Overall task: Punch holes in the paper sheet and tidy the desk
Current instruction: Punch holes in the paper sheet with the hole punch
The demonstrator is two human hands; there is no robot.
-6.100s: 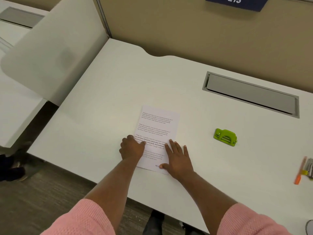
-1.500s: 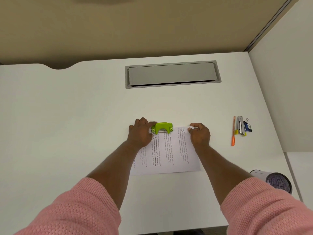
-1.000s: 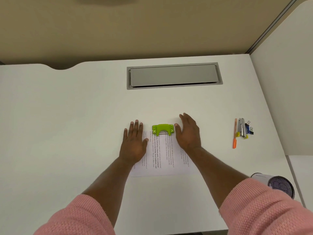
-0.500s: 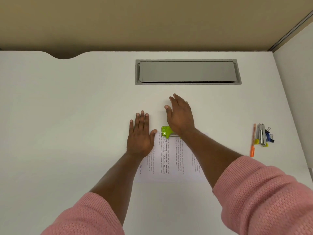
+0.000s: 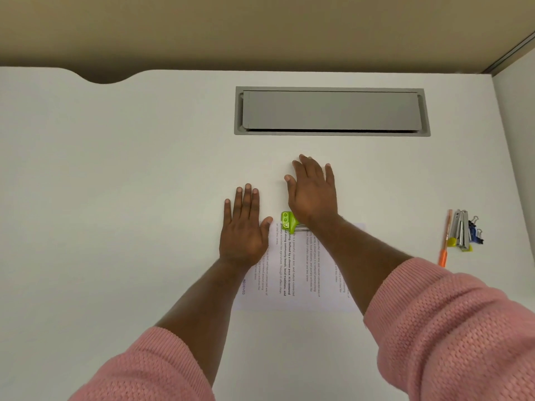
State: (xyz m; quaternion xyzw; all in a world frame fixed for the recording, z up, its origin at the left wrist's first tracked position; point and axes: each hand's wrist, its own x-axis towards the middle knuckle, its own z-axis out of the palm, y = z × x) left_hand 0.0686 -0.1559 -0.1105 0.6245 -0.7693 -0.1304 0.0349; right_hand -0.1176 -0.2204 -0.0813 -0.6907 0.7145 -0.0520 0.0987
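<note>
A printed paper sheet (image 5: 292,273) lies on the white desk (image 5: 115,198), its text running sideways. A lime green hole punch (image 5: 289,222) sits over the sheet's far edge. The heel of my right hand (image 5: 313,195) rests flat on the punch and hides most of it, fingers stretched out past it over the desk. My left hand (image 5: 243,227) lies flat with fingers together, palm on the sheet's left part, just left of the punch. Neither hand grips anything.
A grey cable hatch (image 5: 332,111) is set into the desk at the back. At the right lie an orange pen (image 5: 445,241), a metal stapler (image 5: 461,231) and binder clips (image 5: 474,231). A beige partition stands behind the desk.
My right hand has moved from the sheet's right side onto the punch and lies flat over it. My left hand let go of the punch and flattened on the paper.
</note>
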